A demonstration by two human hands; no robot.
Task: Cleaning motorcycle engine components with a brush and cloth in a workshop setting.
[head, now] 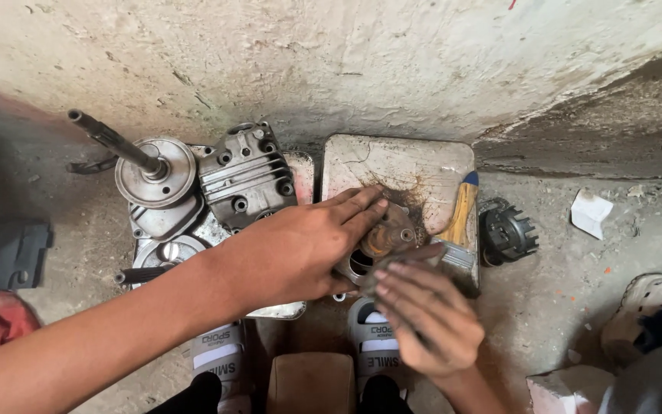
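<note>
My left hand (pixel 300 245) lies palm down over a small rusty metal engine part (pixel 389 234), fingers stretched across its top. My right hand (pixel 423 310) comes in from below and grips the lower right side of the same part. The part sits in a dirty white tray (pixel 408 165) stained brown around it. A paintbrush (pixel 461 211) with a yellow wooden handle lies in the tray just right of my fingers. Most of the part is hidden under my hands.
A second tray (pixel 300 165) at left holds grey engine casings (pixel 247 176) and a shaft with a round disc (pixel 155 172). A black toothed gear (pixel 507 234) lies right of the tray. White crumpled paper (pixel 591 212) sits further right. My sandalled feet (pixel 220 356) are below. A rough wall (pixel 331 61) stands behind.
</note>
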